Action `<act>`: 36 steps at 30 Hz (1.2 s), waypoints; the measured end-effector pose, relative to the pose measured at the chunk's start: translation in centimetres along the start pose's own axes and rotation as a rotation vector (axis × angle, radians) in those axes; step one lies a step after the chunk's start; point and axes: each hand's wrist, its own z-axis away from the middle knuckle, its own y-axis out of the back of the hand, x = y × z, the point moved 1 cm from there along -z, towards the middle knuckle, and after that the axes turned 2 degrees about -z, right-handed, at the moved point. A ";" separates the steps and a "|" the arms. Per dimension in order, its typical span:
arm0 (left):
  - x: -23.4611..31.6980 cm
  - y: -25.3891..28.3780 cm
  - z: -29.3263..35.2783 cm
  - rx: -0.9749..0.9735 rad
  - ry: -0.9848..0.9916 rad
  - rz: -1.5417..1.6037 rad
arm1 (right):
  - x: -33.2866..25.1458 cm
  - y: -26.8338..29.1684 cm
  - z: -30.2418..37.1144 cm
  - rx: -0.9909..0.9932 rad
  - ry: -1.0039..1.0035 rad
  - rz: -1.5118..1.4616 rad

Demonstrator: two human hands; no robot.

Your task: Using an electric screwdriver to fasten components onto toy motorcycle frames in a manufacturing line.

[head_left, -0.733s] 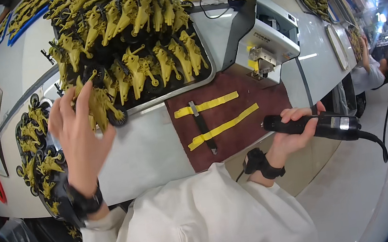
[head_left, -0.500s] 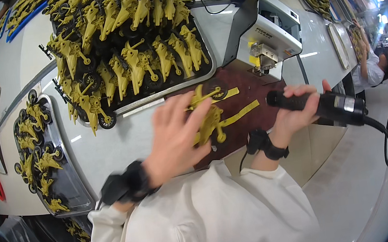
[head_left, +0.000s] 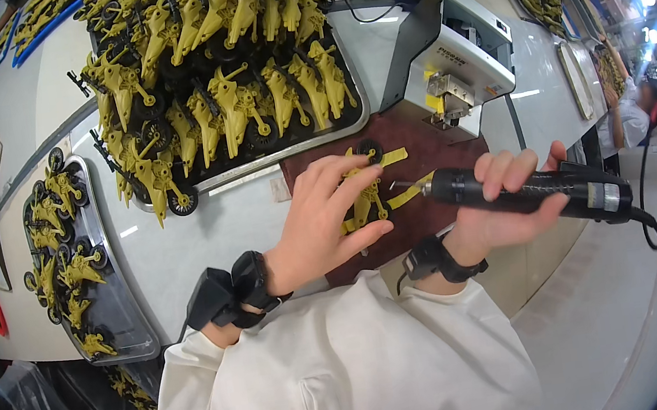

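Observation:
My left hand (head_left: 316, 221) is closed about a yellow toy motorcycle (head_left: 368, 200), fingers over its top and thumb near its lower end. The toy lies on a dark red mat (head_left: 315, 175) with yellow tape strips (head_left: 410, 193), and a black wheel (head_left: 369, 151) shows at its far end. In my right hand (head_left: 511, 202) is a black electric screwdriver (head_left: 471, 184), held level with fingers wrapped round its body. Its thin bit points left towards the toy, a short gap apart from it. My palm hides part of the toy's left side.
Behind the mat stands a large tray (head_left: 289, 154) piled with yellow motorcycles. Another metal tray (head_left: 132, 318) with several motorcycles is at left. A white screw-feeder-like machine (head_left: 455, 64) stands at the mat's far right. The screwdriver's cord (head_left: 654, 233) hangs at right. Another person (head_left: 631, 111) sits far right.
The screwdriver has swung so its bit shows, pointing at the toy. My left hand has settled on the motorcycle, which has turned and now lies on the mat.

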 end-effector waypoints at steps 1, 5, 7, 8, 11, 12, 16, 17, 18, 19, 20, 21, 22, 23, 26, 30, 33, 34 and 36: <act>0.1 0.0 -0.2 -0.013 -0.031 0.107 | -0.4 0.0 0.2 -0.068 -0.024 -0.119; 0.6 0.2 0.3 -0.016 0.027 0.355 | -0.6 -0.6 0.1 -0.198 -0.143 -0.398; 1.0 0.4 0.4 -0.025 0.041 0.392 | -0.8 -0.9 0.1 -0.169 -0.163 -0.397; 1.1 0.4 0.4 -0.031 0.054 0.427 | -0.9 -1.0 0.0 -0.143 -0.183 -0.398; 0.9 0.6 0.6 -0.060 0.070 0.419 | -1.0 -1.4 0.1 -0.009 -0.141 -0.466; 1.1 0.6 0.6 -0.056 0.070 0.417 | -0.9 -1.7 0.1 -0.012 -0.142 -0.468; 3.0 0.2 -0.3 -0.048 0.273 0.870 | -0.6 -3.8 0.7 0.080 -0.081 -0.529; 3.4 0.2 -0.5 -0.008 0.284 1.005 | -0.4 -4.1 0.6 0.058 -0.059 -0.477; 3.5 0.3 -0.5 -0.010 0.278 1.001 | -0.4 -4.4 0.6 0.036 -0.037 -0.424; 3.5 0.3 -0.5 -0.042 0.346 1.047 | -0.5 -4.7 0.6 0.068 -0.019 -0.411; 3.4 0.3 -0.5 -0.073 0.413 1.089 | -0.5 -4.9 0.7 0.066 -0.012 -0.419; 3.5 0.3 -0.4 -0.075 0.406 1.081 | -0.5 -5.2 0.8 0.055 0.012 -0.342; 3.6 0.2 -0.4 -0.047 0.445 1.085 | -0.6 -5.5 0.8 0.046 0.038 -0.265; 3.7 -0.1 -0.3 -0.021 0.483 1.091 | -0.6 -5.5 1.0 0.077 0.061 -0.206; 3.5 -0.8 -0.2 0.038 0.578 1.173 | -0.2 -6.2 1.7 0.122 0.143 -0.074; 3.1 -1.8 -0.2 0.131 0.658 1.258 | 0.6 -5.1 2.4 0.022 0.254 -0.052; 3.1 -2.3 -0.2 0.122 0.650 1.134 | 0.4 -5.0 2.1 0.022 0.253 -0.033; 3.0 -2.4 -0.2 0.115 0.640 1.073 | 0.3 -5.0 1.9 0.039 0.213 0.009; 3.2 -2.9 -0.4 0.101 0.631 1.022 | 0.2 -4.6 1.6 0.063 0.210 -0.012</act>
